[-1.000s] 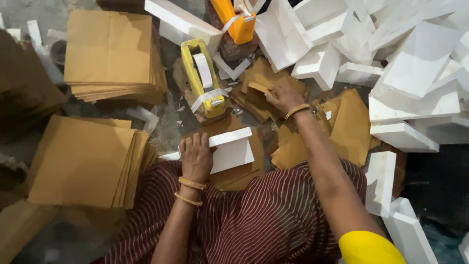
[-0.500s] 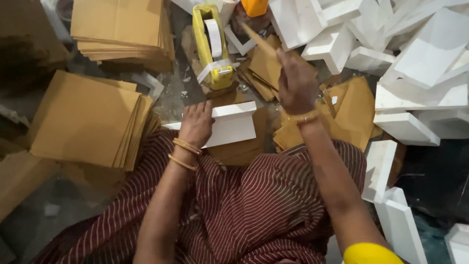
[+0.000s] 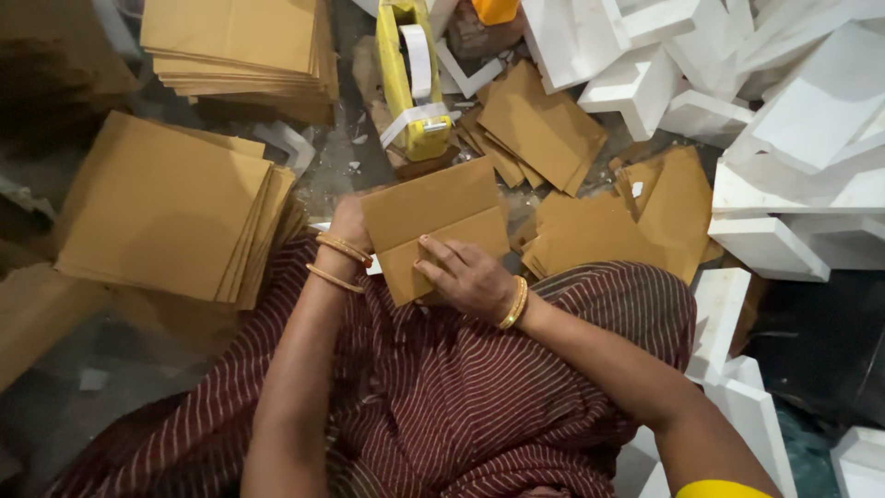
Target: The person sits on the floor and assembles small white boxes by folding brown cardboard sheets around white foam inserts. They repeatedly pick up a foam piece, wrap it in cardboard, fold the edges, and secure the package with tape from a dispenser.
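My right hand (image 3: 470,277) lay flat on the card (image 3: 433,226) over my lap; left hand (image 3: 348,221) gripped its left edge. Best press evenly, keeping edges square.

Gold bangles ring both wrists: two on the left hand (image 3: 348,221), one on the right hand (image 3: 470,277). A maroon garment (image 3: 442,406) with thin pale stripes covers the lap, and a yellow sleeve edge (image 3: 724,489) shows at lower right of the frame.
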